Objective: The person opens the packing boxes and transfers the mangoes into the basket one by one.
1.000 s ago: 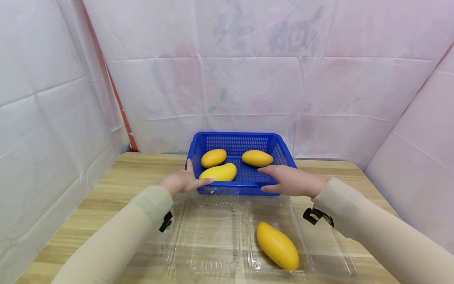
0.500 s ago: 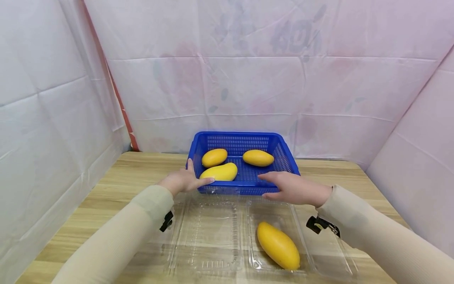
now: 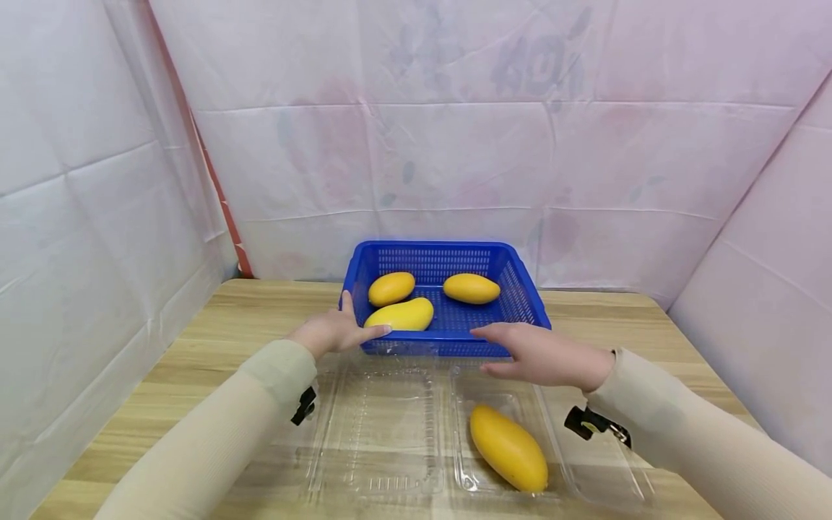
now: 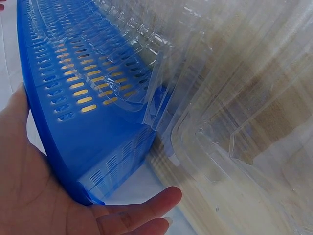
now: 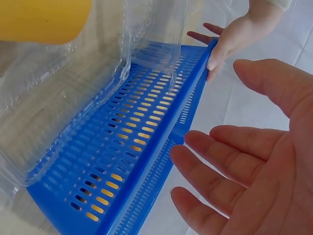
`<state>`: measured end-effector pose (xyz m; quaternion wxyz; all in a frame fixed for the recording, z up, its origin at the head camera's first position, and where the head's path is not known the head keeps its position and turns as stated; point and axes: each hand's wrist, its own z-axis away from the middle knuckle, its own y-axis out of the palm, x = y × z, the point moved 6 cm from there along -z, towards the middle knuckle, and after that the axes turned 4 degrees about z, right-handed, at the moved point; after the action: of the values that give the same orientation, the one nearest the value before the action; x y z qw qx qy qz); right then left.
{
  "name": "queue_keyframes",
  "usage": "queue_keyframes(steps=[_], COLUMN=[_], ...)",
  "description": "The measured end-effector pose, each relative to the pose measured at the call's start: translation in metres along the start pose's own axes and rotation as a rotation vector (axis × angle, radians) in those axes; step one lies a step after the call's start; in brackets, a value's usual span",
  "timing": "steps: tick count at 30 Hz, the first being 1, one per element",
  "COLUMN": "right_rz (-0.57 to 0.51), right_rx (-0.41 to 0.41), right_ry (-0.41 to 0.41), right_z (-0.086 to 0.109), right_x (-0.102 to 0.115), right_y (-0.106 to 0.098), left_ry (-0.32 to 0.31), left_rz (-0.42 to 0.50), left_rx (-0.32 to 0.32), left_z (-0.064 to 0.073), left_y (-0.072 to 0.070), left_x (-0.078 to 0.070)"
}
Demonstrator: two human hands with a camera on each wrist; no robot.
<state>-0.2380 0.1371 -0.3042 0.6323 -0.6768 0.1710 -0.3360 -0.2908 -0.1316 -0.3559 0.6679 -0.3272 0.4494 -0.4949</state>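
Note:
My left hand point(image 3: 333, 334) holds the front left corner of a blue plastic basket point(image 3: 455, 336), thumb over the front rim. In the left wrist view the corner point(image 4: 73, 181) sits against the palm, with some fingers extending past it. My right hand point(image 3: 546, 355) is by the basket's front right, fingers apart, nothing in its grasp; in the right wrist view its fingers point(image 5: 215, 181) are loosely bent beside the rim. Inside the basket lie three yellow mangoes: one front left point(image 3: 403, 315), one back left point(image 3: 392, 288), one back right point(image 3: 471, 288).
Before the basket, on the wooden table point(image 3: 195, 404), lie clear plastic clamshell boxes. The left one point(image 3: 390, 433) holds nothing; the right one point(image 3: 461, 462) has a mango point(image 3: 509, 448) in it. White cloth walls point(image 3: 455, 159) stand behind and on both sides.
My right hand has drawn away from the basket's front right corner, toward me and slightly right, uncovering that corner. The left hand, basket and mangoes stay in place.

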Motion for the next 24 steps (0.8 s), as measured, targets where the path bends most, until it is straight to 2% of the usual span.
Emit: queue_keyframes(steps=[12, 24], right_rz=[-0.046, -0.052], right_rx=[0.068, 0.091], right_ry=[0.020, 0.013], right_z=[0.010, 0.018], right_x=[0.010, 0.017], right_y=[0.015, 0.028], left_ry=[0.012, 0.018], left_rz=[-0.001, -0.001], left_rx=[-0.005, -0.001], left_z=[0.001, 0.001], left_y=[-0.002, -0.003], left_x=[-0.002, -0.001])
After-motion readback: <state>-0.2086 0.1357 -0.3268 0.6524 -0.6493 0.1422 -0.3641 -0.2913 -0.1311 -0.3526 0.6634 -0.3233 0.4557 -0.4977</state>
